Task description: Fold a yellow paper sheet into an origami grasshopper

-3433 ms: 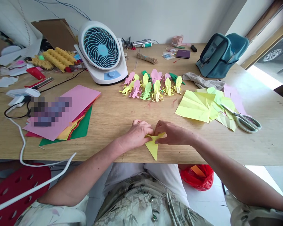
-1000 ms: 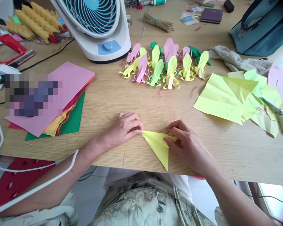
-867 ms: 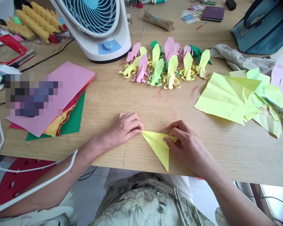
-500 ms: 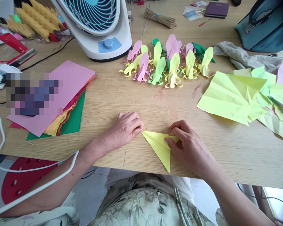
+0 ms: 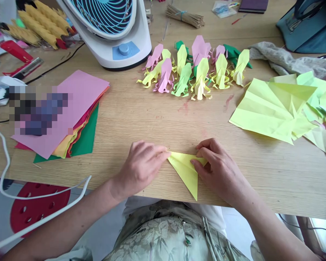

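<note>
A yellow folded paper (image 5: 185, 170) lies near the table's front edge, a triangle with one point toward me. My left hand (image 5: 143, 166) has its thumb and fingertips together at the paper's left corner. At the right end, my right hand (image 5: 217, 170) pinches the paper between thumb and curled fingers, hiding that corner. Beyond the hands stand several folded paper figures (image 5: 201, 79) in yellow, pink and green.
On the left is a stack of coloured paper (image 5: 81, 87) with a blurred-out item on it. A fan (image 5: 125, 47) stands behind. Creased yellow sheets (image 5: 271, 108), a grey cloth (image 5: 279, 59) and a teal bag (image 5: 306, 32) are at right. A white cable (image 5: 43, 215) crosses my left forearm.
My left wrist and forearm have swung nearer to me, and the left hand now points more to the upper right at the same corner. My right hand keeps its grip. The view has shifted slightly.
</note>
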Tool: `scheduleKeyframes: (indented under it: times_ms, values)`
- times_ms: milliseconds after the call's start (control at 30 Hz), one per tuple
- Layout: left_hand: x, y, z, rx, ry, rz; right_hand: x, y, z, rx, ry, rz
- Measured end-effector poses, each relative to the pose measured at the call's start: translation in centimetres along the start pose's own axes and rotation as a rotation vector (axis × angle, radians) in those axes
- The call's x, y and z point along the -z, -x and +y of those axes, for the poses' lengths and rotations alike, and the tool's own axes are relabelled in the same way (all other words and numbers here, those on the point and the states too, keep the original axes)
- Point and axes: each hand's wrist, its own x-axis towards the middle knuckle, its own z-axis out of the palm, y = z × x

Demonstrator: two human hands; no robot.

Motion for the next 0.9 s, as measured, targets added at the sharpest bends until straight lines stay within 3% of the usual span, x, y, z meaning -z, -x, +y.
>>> scheduleKeyframes:
  times_ms: [133,900]
  values:
    - [-0.3,1.5,1.7,-0.115,-0.055,-0.097,0.0,0.0,0.0,0.011,-0.002,0.004]
    - [-0.6,2.2,3.1,-0.070,-0.200,-0.217,0.1,0.1,0.1,0.006,-0.018,0.011]
